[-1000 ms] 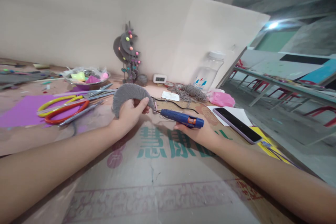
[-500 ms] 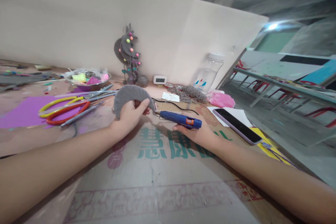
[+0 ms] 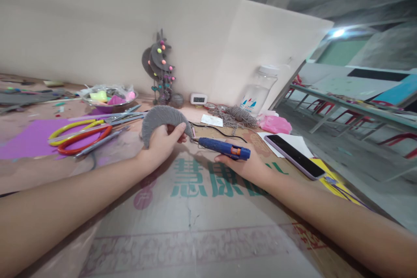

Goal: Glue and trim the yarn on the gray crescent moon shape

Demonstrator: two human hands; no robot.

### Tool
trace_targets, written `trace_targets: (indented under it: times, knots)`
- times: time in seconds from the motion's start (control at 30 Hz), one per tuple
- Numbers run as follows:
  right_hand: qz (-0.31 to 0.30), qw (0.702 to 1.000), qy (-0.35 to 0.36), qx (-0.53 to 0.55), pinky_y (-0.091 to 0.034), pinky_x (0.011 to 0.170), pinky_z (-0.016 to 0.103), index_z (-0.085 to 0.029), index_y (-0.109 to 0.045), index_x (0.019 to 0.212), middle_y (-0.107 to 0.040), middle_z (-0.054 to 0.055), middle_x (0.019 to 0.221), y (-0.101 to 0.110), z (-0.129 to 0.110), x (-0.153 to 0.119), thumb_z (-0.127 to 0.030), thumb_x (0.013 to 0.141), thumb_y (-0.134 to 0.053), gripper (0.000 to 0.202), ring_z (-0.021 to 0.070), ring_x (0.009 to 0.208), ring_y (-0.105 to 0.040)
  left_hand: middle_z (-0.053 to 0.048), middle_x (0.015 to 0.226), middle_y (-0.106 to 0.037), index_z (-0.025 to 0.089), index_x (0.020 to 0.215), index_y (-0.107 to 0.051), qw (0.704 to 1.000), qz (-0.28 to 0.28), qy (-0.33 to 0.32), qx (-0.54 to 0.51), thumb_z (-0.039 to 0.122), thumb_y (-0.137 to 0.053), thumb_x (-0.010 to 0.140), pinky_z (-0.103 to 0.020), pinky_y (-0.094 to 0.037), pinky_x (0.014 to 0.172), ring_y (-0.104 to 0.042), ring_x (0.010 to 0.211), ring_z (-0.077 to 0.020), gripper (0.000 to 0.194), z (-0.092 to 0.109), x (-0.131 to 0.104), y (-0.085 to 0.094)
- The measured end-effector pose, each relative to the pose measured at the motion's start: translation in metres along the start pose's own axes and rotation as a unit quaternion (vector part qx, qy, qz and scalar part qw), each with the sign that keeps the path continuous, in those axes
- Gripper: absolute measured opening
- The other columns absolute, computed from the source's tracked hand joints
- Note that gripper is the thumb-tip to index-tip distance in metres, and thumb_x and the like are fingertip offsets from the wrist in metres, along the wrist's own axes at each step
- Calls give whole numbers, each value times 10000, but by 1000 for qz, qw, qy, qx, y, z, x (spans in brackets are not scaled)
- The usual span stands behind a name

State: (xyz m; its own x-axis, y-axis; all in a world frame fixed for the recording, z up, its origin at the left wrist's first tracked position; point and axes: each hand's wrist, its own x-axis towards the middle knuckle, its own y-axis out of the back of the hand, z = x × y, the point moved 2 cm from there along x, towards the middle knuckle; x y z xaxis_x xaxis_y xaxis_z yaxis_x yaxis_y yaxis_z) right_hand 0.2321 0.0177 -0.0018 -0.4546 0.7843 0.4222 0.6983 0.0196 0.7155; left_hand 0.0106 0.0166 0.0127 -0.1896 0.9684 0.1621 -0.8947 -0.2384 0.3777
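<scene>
Atop cardboard (image 3: 195, 208), the yarn-wrapped crescent (image 3: 163, 117) arches above the left hand (image 3: 163, 141), pinched between thumb and fingers.

Ribbed, matt grey yarn covers the crescent (image 3: 164, 117); the glue gun (image 3: 216, 145) is smooth blue plastic.

Gray yarn-wrapped crescent (image 3: 163, 118) arches beside the blue glue gun (image 3: 223, 147).
</scene>
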Motion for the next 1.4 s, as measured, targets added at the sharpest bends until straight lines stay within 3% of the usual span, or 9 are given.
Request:
trace_targets:
  times: [0.7,1.13,1.27,1.4]
  knots:
    - [10,1000,-12,-6,-390,546,231,-186,-647,737,-548,-32,614,-2,4,-1,-406,764,-701,229,109,557,-470,-68,656,-747,172,566,-641,1000,-1,-7,2,384,-542,831,-264,-531,683,-700,659,-198,354,-3,1,-1]
    - [21,997,-68,-30,-420,541,248,-192,-640,758,-599,-5,636,-1,4,-2,-448,737,-700,264,139,574,-525,-52,637,-742,179,573,-657,1000,5,-8,-10,418,-555,812,-272,-542,688,-704,657,-203,353,-7,3,0]
    - [21,993,-119,4,-458,556,274,-189,-621,736,-634,16,628,7,2,2,-480,767,-637,292,164,583,-573,-55,656,-742,172,612,-666,1000,1,-3,-28,443,-561,813,-264,-540,660,-706,657,-199,353,-14,7,-1]
    - [20,995,-99,1,-492,684,290,-188,-589,644,-645,34,656,28,1,13,-472,867,-506,370,164,662,-605,-54,630,-733,178,597,-659,999,-2,0,-32,442,-550,818,-259,-534,650,-702,644,-196,361,-19,10,-3]
